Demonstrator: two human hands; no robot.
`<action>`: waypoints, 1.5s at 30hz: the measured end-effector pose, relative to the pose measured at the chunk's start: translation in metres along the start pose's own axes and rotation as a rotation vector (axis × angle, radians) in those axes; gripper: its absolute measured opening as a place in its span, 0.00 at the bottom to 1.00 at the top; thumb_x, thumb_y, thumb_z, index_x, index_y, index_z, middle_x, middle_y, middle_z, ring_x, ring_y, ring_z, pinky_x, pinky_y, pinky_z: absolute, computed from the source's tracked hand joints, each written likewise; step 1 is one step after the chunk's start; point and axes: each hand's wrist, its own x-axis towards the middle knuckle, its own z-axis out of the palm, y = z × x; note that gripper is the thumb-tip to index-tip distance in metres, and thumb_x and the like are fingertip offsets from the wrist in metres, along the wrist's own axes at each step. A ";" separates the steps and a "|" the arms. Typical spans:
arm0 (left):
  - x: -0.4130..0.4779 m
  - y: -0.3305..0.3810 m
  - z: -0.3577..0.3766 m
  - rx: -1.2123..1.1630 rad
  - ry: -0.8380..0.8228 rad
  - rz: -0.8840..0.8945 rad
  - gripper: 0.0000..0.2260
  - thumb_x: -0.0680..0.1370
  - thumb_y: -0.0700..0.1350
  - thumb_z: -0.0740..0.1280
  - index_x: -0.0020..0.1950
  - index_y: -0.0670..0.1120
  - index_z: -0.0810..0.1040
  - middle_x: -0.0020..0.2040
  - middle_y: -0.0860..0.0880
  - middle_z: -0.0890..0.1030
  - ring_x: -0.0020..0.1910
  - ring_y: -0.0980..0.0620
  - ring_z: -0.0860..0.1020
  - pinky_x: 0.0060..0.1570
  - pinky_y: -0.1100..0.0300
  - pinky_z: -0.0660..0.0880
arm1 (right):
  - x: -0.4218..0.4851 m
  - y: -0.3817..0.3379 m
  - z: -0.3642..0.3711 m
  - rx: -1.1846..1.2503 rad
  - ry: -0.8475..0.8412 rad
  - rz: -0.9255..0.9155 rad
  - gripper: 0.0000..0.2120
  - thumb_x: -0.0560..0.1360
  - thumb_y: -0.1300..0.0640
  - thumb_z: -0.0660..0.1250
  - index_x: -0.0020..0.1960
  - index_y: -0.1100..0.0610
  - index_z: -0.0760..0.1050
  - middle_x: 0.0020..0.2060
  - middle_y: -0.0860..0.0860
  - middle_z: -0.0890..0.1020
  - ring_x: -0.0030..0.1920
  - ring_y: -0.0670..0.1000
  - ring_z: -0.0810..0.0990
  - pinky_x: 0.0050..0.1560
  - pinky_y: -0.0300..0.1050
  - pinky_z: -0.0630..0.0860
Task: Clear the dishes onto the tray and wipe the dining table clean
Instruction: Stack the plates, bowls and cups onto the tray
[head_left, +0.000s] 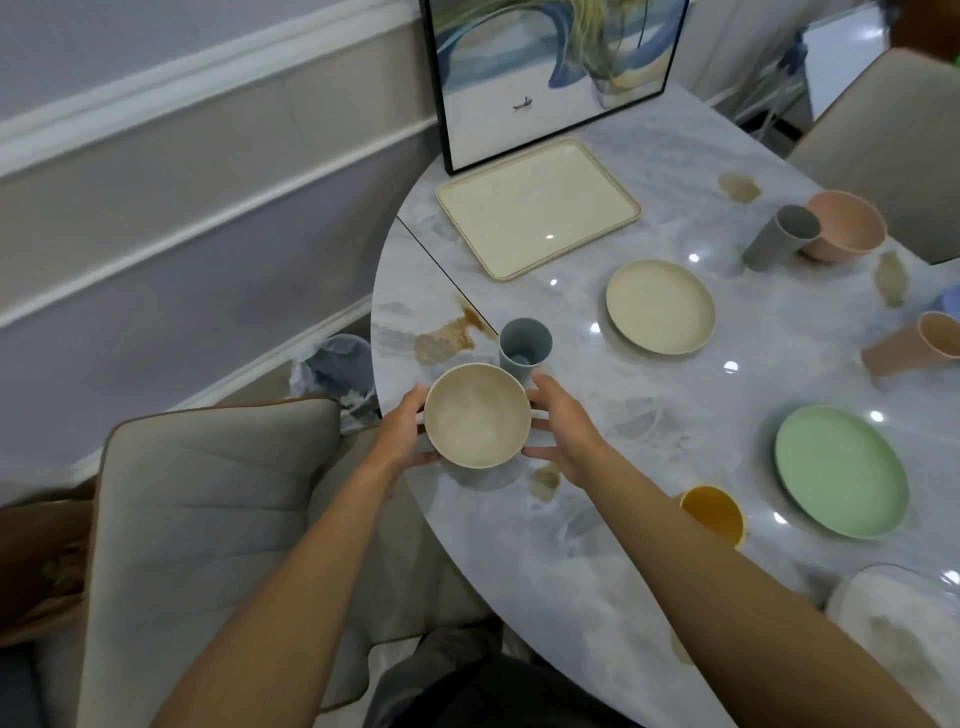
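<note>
Holding the bowl (475, 415) with both hands here: left hand (402, 434) curled round its left side, right hand (563, 431) cupping the right. It's at the near-left edge of the table (597, 571), and a grey cup (524, 345) is just behind it. Tray (537, 208) sits well back, by a framed picture (545, 67). There's a brown stain (447, 338) beside the cup.

Most likely a home dining room: a marble-look dining table (675, 395) set with plates (660, 306) and cups (524, 345), padded chairs (208, 519) at its edges, white wall moulding (208, 93), and a framed painting (545, 78) leaning at its far edge.
</note>
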 end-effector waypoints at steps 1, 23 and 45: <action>0.001 0.000 0.000 0.004 0.012 0.005 0.16 0.86 0.60 0.54 0.64 0.55 0.77 0.66 0.49 0.77 0.61 0.48 0.76 0.64 0.40 0.78 | 0.000 0.000 -0.005 0.014 -0.019 0.014 0.27 0.83 0.36 0.56 0.69 0.54 0.75 0.65 0.52 0.78 0.64 0.57 0.77 0.63 0.63 0.78; -0.069 0.001 0.074 -0.216 0.081 0.261 0.24 0.87 0.58 0.52 0.65 0.45 0.82 0.61 0.43 0.84 0.60 0.43 0.82 0.60 0.46 0.79 | -0.076 0.025 -0.243 -0.209 0.034 -0.218 0.20 0.78 0.37 0.67 0.65 0.46 0.80 0.61 0.47 0.83 0.67 0.51 0.78 0.70 0.56 0.71; -0.065 -0.028 0.065 -0.314 0.142 0.185 0.28 0.87 0.61 0.52 0.66 0.42 0.81 0.65 0.42 0.82 0.63 0.42 0.81 0.65 0.42 0.78 | -0.043 0.069 -0.212 -0.654 0.150 -0.509 0.27 0.65 0.49 0.83 0.60 0.42 0.75 0.55 0.45 0.81 0.56 0.49 0.79 0.50 0.39 0.72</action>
